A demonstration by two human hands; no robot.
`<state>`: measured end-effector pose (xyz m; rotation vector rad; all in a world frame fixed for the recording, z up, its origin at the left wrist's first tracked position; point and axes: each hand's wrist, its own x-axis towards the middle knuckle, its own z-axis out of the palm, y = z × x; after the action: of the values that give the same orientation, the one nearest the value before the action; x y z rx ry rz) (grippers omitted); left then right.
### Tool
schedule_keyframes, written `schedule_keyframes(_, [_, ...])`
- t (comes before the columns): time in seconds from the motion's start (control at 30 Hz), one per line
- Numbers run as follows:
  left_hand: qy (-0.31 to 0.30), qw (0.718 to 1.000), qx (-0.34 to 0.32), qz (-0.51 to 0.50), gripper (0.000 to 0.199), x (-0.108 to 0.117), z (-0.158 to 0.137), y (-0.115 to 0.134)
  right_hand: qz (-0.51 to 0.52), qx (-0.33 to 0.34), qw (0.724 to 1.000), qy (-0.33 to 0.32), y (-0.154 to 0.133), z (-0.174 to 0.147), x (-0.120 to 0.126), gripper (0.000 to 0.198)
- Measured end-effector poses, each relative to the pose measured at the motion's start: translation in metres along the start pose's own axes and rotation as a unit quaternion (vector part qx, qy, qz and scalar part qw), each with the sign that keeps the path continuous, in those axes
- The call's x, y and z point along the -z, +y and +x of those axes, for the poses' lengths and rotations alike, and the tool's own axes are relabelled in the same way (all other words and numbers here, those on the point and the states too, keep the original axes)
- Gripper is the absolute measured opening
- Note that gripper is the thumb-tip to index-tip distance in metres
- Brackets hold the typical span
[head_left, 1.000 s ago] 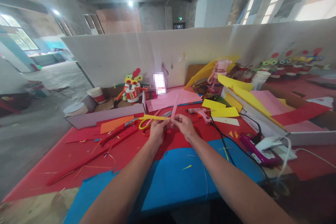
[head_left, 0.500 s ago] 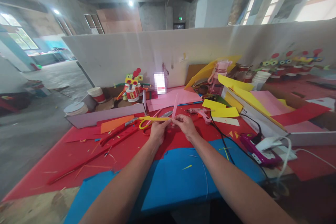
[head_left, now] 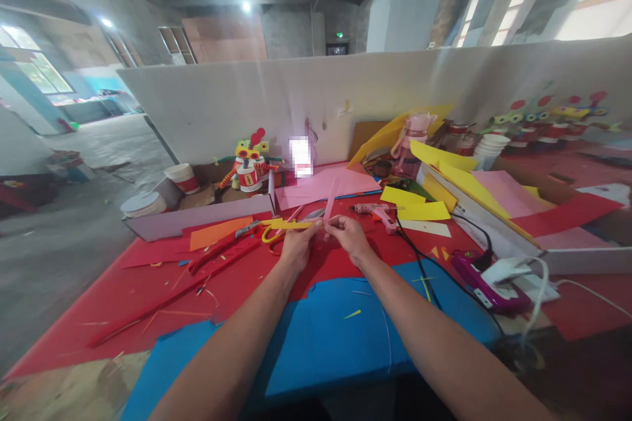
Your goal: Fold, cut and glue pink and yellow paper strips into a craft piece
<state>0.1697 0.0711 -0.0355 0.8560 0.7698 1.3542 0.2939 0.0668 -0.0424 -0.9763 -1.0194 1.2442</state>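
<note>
My left hand (head_left: 297, 245) is closed in a pinch on a yellow paper strip (head_left: 291, 225) that sticks out to the left. Close beside it, my right hand (head_left: 347, 235) pinches a pink paper strip (head_left: 330, 199), which points up and away from me. The two strips meet at my fingertips, where the join is partly hidden by the fingers. Under and behind the left hand lie yellow-handled scissors (head_left: 269, 234). A pink glue gun (head_left: 378, 212) rests on the red table cover (head_left: 336, 276) to the right of my hands.
Red-handled scissors (head_left: 214, 254) lie at left. A paper-cup robot figure (head_left: 248, 168) stands behind a low box wall (head_left: 212, 217). Yellow paper pieces (head_left: 422, 210), a purple power strip (head_left: 488, 283) with cables, and a box of coloured paper (head_left: 498, 204) are at right. Blue paper (head_left: 336, 335) covers the near edge.
Both hands stay in nearly the same place. The pink strip's upper end has shifted very slightly to the right, and the yellow strip sits a touch lower at its left end.
</note>
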Motion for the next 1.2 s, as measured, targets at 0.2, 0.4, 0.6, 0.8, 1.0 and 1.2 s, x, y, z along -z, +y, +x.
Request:
schedule_keyframes(0.2, [0.038, 0.999, -0.025, 0.011, 0.032, 0.003, 0.004, 0.004, 0.000, -0.010, 1.000, 0.004, 0.003, 0.003, 0.005, 0.046])
schedule_keyframes(0.4, [0.009, 0.999, 0.003, 0.037, 0.033, 0.005, 0.003, 0.000, -0.003, 0.002, 1.000, -0.017, 0.002, 0.002, 0.004, 0.042])
schedule_keyframes(0.6, [0.047, 0.998, -0.016, 0.043, 0.030, 0.006, 0.004, 0.002, -0.014, 0.002, 1.000, -0.015, 0.001, 0.002, 0.006, 0.041])
schedule_keyframes(0.8, [0.053, 0.997, -0.028, 0.043, 0.032, 0.011, 0.010, 0.008, 0.003, -0.001, 1.000, 0.003, 0.003, 0.006, 0.010, 0.043])
schedule_keyframes(1.0, [0.086, 0.996, -0.013, 0.001, 0.035, 0.016, 0.015, 0.014, 0.005, -0.014, 1.000, 0.019, 0.001, 0.007, 0.012, 0.041])
schedule_keyframes(1.2, [0.106, 0.993, -0.043, -0.019, 0.026, 0.027, 0.023, 0.029, 0.002, -0.022, 1.000, 0.020, -0.001, 0.007, 0.014, 0.037])
